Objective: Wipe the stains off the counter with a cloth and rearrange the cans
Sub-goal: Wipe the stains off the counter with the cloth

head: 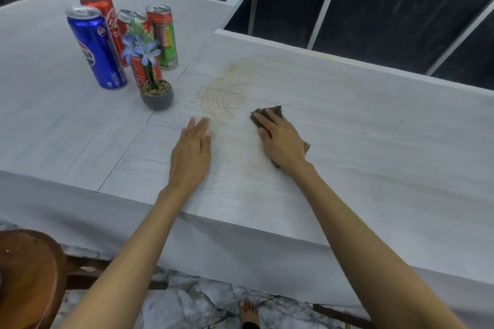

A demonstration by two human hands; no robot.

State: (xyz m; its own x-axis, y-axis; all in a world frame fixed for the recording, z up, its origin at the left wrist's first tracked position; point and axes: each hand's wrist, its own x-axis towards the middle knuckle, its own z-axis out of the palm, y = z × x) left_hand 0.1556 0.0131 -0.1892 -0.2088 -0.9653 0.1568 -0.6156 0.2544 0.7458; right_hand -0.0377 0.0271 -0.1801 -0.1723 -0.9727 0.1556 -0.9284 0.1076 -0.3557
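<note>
Wiping looks half done. The right hand (280, 141) presses the cloth (274, 110) with flat fingers (263, 121), and a yellowish stain (227, 93) lies at its ten o'clock. The left hand (191, 155) rests flat on the desk (361, 141). The cans (96, 45) stand clustered, farther toward ten o'clock.

The cloth (274, 111) lay under the right hand's fingers (264, 122); the stain (227, 93) spread just beyond the left hand's fingers (197, 128), cans (96, 48) and plant (157, 97) farther left.

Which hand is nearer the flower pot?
Left. The left hand lies flat just front-right of the flower pot; the right hand presses the cloth farther right.
</note>
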